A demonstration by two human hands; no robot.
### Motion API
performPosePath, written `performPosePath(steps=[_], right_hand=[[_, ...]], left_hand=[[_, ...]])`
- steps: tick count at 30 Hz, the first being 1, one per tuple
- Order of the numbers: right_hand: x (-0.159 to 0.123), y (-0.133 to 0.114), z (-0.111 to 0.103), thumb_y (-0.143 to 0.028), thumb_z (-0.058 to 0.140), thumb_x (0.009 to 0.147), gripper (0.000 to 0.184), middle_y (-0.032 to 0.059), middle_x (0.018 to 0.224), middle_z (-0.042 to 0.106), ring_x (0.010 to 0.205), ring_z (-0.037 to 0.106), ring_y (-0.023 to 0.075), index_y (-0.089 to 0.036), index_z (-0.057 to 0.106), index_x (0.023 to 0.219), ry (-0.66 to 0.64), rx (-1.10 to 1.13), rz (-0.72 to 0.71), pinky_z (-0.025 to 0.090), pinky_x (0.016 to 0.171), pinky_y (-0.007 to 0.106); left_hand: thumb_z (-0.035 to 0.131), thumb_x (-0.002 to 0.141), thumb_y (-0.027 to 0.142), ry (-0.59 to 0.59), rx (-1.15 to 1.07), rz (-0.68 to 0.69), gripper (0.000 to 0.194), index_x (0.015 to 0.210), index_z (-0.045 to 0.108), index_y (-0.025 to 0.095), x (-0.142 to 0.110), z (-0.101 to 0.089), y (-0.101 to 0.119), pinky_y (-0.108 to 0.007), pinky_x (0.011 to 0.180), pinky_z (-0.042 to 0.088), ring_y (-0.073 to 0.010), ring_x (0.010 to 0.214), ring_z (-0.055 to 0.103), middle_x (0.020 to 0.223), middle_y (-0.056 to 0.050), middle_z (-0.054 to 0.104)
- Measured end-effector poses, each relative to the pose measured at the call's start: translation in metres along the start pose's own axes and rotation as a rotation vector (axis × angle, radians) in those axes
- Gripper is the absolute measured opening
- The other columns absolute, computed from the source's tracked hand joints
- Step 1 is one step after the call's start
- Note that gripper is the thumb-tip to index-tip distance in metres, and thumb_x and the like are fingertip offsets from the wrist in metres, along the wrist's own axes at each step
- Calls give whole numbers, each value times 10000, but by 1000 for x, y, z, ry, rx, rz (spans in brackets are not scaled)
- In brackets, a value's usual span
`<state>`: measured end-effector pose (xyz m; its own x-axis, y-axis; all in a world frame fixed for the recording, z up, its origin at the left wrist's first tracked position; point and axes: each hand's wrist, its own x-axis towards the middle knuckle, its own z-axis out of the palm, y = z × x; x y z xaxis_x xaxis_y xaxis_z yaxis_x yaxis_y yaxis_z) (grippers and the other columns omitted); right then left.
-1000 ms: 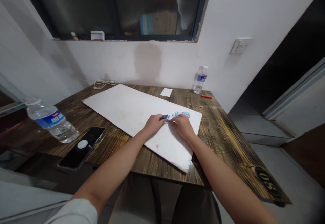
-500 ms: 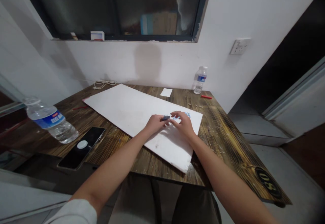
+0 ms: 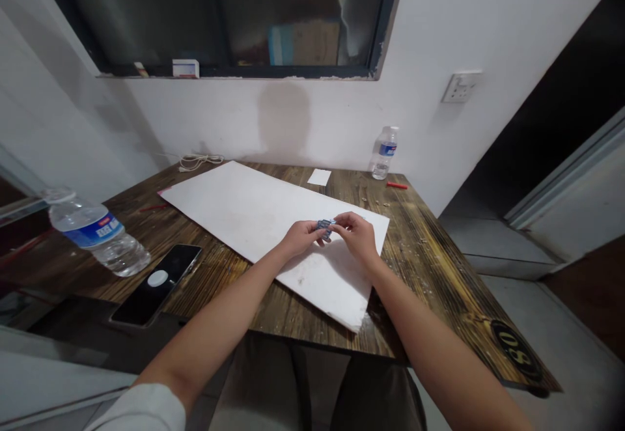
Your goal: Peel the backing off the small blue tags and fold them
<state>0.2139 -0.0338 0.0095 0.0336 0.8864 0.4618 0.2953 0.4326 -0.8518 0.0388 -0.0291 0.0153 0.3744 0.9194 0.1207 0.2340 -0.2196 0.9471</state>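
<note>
Over the right part of a white board, my left hand pinches a small blue-grey piece with light markings, its kind too small to make out. My right hand meets it from the right, thumb and fingertips closed at the piece's edge. A bit of light blue shows by the right fingertips. Behind the right hand, a trace of something blue lies on the board, mostly hidden.
A water bottle and a phone with a white disc lie left on the wooden table. At the back are a cable, a paper slip, a second bottle and a red stick.
My right hand has come in to the blue-grey piece, which has turned so its marked face shows. The blue things on the board are now mostly covered by that hand.
</note>
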Motion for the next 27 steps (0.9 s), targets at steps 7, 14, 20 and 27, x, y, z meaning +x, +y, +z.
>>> performPosePath(steps=[7, 14, 20, 27], right_hand=[[3, 4, 0, -499, 640, 739, 315, 35, 702, 681, 645, 571, 162, -188, 681, 706, -110, -79, 34, 429, 631, 284], [11, 14, -10, -328, 599, 826, 192, 50, 823, 621, 752, 552, 169, -186, 673, 717, -249, -356, -49, 410, 700, 293], [5, 14, -13, -303, 692, 792, 81, 70, 902, 608, 915, 526, 234, -223, 705, 787, -283, -591, -164, 381, 782, 350], [6, 3, -8, -363, 648, 822, 159, 41, 827, 613, 748, 530, 175, -206, 655, 809, -140, -227, -270, 422, 700, 310]], left_hand=[[635, 810, 388, 38, -47, -47, 277, 827, 698, 119, 1, -2, -1, -218, 519, 390, -115, 600, 620, 811, -99, 723], [553, 869, 365, 162, -240, -136, 306, 992, 664, 108, 4, -3, -6, -173, 429, 349, -102, 576, 636, 845, -105, 724], [579, 852, 373, 186, -182, -180, 308, 959, 676, 100, 5, -3, -9, -160, 411, 327, -106, 573, 649, 886, -122, 731], [680, 758, 413, -18, -58, -128, 313, 807, 711, 106, -2, 4, 0, -203, 505, 396, -146, 605, 649, 753, -91, 724]])
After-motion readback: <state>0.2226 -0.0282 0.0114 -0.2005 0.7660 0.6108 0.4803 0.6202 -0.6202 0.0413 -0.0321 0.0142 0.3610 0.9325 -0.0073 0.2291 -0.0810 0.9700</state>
